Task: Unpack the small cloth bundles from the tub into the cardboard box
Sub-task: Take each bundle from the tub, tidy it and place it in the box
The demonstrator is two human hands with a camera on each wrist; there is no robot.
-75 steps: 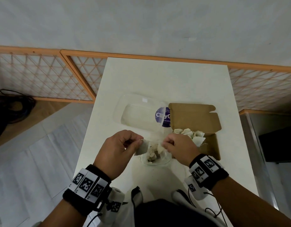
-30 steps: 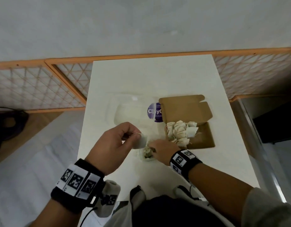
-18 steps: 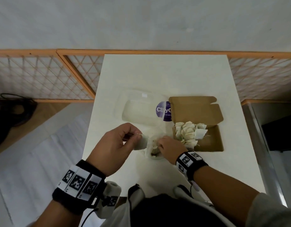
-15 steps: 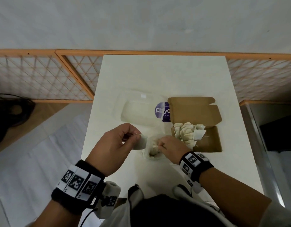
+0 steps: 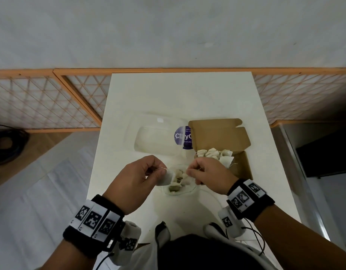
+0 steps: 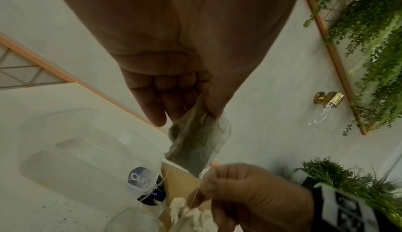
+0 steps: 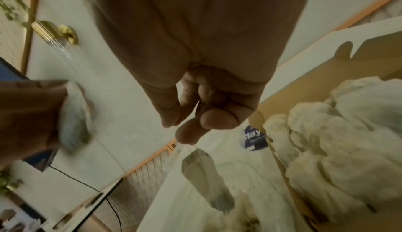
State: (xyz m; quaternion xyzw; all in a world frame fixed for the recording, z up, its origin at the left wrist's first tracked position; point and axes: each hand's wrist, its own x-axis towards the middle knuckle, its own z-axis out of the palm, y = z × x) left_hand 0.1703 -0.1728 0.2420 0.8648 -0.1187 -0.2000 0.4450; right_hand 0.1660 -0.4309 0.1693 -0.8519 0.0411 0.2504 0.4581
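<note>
The left hand (image 5: pixel 137 179) pinches one cloth bundle (image 6: pixel 199 143) by its top; the right hand (image 5: pixel 209 175) pinches a thread (image 7: pixel 196 108) with another bundle (image 7: pixel 206 178) dangling (slightly blurred). Below both sits the tub (image 5: pixel 179 191); right of them, the cardboard box (image 5: pixel 244 166) holds more.

label (image 6: pixel 145 185) – on clear lid – reads "Clay", rest hidden

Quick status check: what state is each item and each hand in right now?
left hand: pinching one tea bag
right hand: pinching a string, second tea bag dangling
round tub: open, bags inside
cardboard box: open, partly filled
clear lid: off, lying on table
</note>
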